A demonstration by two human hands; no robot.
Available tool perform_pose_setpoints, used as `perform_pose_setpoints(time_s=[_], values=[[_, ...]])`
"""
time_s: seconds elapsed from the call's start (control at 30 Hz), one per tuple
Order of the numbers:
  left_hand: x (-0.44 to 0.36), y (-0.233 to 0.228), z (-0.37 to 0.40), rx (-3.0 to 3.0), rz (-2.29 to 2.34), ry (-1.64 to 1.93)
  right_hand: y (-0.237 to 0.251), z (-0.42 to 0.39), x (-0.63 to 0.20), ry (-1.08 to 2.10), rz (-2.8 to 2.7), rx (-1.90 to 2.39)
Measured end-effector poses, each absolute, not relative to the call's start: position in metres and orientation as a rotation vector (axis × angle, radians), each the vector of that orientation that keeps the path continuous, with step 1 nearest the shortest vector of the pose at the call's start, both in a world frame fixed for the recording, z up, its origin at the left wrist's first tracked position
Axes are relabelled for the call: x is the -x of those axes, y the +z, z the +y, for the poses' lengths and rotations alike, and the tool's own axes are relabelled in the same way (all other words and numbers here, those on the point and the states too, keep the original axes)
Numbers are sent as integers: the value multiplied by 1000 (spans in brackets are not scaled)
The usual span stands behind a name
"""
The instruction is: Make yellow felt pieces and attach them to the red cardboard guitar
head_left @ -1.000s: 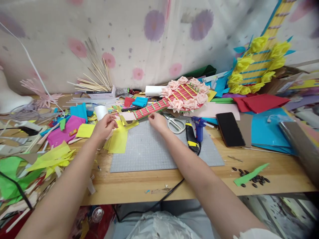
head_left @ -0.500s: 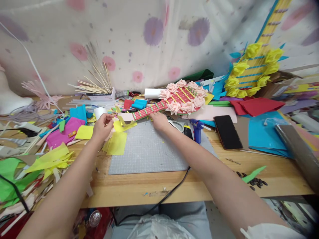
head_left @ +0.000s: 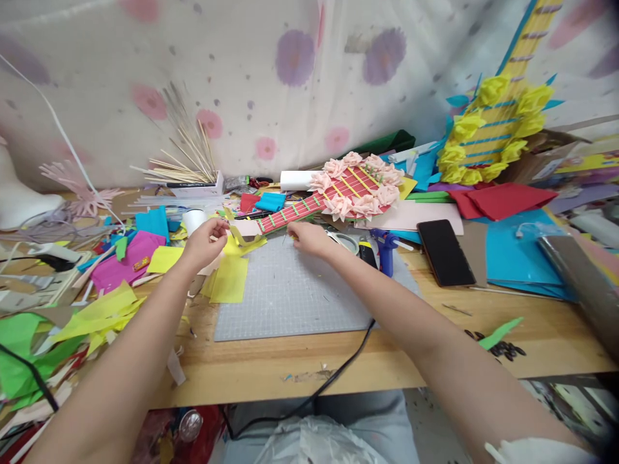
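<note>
A red paper guitar (head_left: 294, 211) with yellow and green strips and pale pink paper roses (head_left: 365, 205) lies across the back of the grey cutting mat (head_left: 290, 296). At its neck end, by a pale pink piece and curled yellow paper strips (head_left: 247, 245), is my left hand (head_left: 206, 245). Its fingers are loosely curved and apart, with nothing visible in them. My right hand (head_left: 309, 238) is just below the guitar's neck, fingertips pinched together low over the mat. What they hold, if anything, is too small to make out. Yellow paper squares (head_left: 229, 280) lie between my hands.
A blue glue gun (head_left: 385, 251), a roll of tape (head_left: 347, 242) and a phone (head_left: 445, 252) are to the right. Coloured paper scraps (head_left: 106, 309) crowd the left. A yellow paper guitar (head_left: 488, 135) leans at back right. A black cable (head_left: 333, 374) hangs over the table's front edge.
My right hand has drawn slightly left and down from the guitar's neck, fingers now pinched. My left hand has moved a little right and its fingers have loosened. The view has shifted slightly.
</note>
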State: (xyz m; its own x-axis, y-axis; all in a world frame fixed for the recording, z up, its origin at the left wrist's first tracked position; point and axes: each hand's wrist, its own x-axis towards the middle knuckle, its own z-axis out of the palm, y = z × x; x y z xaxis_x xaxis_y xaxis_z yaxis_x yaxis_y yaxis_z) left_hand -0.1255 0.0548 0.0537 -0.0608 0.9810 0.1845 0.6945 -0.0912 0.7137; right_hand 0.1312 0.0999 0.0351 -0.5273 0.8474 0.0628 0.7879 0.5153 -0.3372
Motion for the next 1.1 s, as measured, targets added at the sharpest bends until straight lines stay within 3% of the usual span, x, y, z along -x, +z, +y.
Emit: perform_pose_setpoints(time_s=[0.17,0.27,0.47,0.77,1.1], values=[[124,52,59,-1841,1750,941,25,78,-98,1480,-1845,1207],[123,53,60,-1908,1788,918,15,72,-70,1689,-1527,1180],[124,59,64,-2090,1851,763,7,64,-35,1728,-1382,1132],[120,69,69,-2143,1943,548,-1,69,-21,1473,-1475,1232],[117,68,69,-2070,2019,553,7,71,-16,1461,-1457,1341]])
